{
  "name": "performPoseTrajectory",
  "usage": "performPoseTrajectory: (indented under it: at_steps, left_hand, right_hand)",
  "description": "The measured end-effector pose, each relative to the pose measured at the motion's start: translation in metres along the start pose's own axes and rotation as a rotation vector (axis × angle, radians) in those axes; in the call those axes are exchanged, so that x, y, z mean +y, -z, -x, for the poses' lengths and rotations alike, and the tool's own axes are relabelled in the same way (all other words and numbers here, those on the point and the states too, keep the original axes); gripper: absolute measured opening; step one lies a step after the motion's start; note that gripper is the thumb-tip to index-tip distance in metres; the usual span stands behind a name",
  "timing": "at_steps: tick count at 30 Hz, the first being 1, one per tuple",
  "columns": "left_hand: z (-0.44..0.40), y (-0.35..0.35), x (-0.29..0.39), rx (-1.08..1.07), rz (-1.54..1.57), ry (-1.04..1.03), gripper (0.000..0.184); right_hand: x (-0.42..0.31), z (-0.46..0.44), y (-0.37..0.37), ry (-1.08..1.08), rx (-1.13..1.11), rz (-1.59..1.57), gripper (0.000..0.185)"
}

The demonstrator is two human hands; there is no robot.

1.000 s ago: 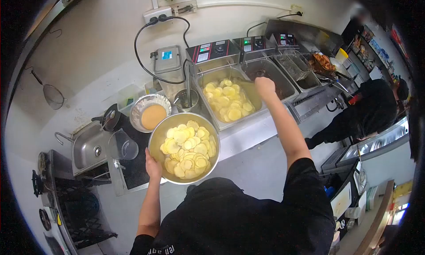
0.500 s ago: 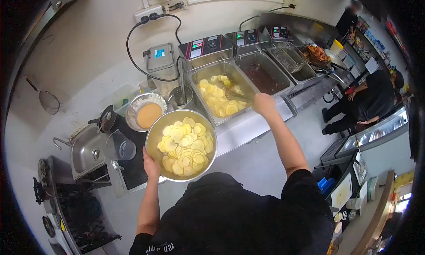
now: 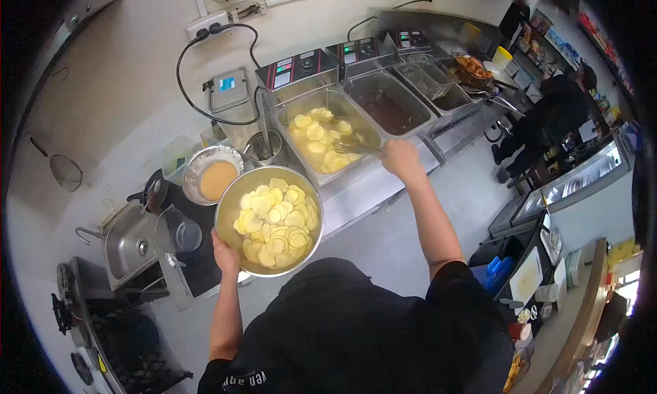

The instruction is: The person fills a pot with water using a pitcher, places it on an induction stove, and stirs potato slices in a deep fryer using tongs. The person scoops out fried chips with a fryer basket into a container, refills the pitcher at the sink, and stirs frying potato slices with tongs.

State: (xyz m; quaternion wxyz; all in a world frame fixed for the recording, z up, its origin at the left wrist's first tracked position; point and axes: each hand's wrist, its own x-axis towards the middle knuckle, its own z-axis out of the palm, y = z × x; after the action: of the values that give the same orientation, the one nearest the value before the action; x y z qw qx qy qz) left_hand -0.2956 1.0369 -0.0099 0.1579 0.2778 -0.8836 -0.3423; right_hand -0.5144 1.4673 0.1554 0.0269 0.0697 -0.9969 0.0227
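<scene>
My left hand (image 3: 226, 254) grips the left rim of a large steel bowl (image 3: 228, 204) heaped with pale yellow slices (image 3: 275, 219). With my right hand (image 3: 402, 159) I hold a slotted metal utensil (image 3: 359, 148), its head over the slices in the nearest fryer tank (image 3: 366, 123). Pale slices (image 3: 316, 130) float in that tank's cloudy liquid. A smaller bowl of orange-brown batter (image 3: 218, 180) stands beside the large bowl, and a metal cylinder (image 3: 263, 146) is between it and the tank.
Right of the tank is a second fryer tank with dark liquid (image 3: 387, 111), then a fryer with wire baskets (image 3: 424, 75). A sink (image 3: 130, 249) and a clear jug (image 3: 179, 231) are at the left. One person (image 3: 553, 113) bends at the far right; another (image 3: 514, 16) stands behind.
My right hand has moved the utensil from the tank's far right part to its nearer right side. The camera view has shifted. The large bowl stays in my left hand.
</scene>
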Motion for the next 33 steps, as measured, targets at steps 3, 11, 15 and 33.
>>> performPoseTrajectory:
  at_steps: [3, 11, 15, 33]
  left_hand:
    - [0.003, 0.002, 0.007, 0.034, -0.011, 0.042, 0.055]
    - [0.003, 0.000, 0.002, 0.057, -0.036, -0.036, 0.058]
    - [-0.001, -0.006, -0.011, 0.077, -0.023, -0.092, 0.059]
    - [0.003, -0.002, 0.001, 0.063, -0.106, -0.003, 0.059]
  right_hand:
    - [0.001, 0.021, -0.009, -0.006, 0.070, -0.021, 0.022]
    - [0.022, 0.050, -0.042, -0.186, 0.069, -0.203, 0.024]
    - [0.030, 0.060, -0.064, -0.193, -0.003, -0.335, 0.022]
    - [0.008, 0.032, -0.024, -0.041, -0.037, -0.183, 0.025]
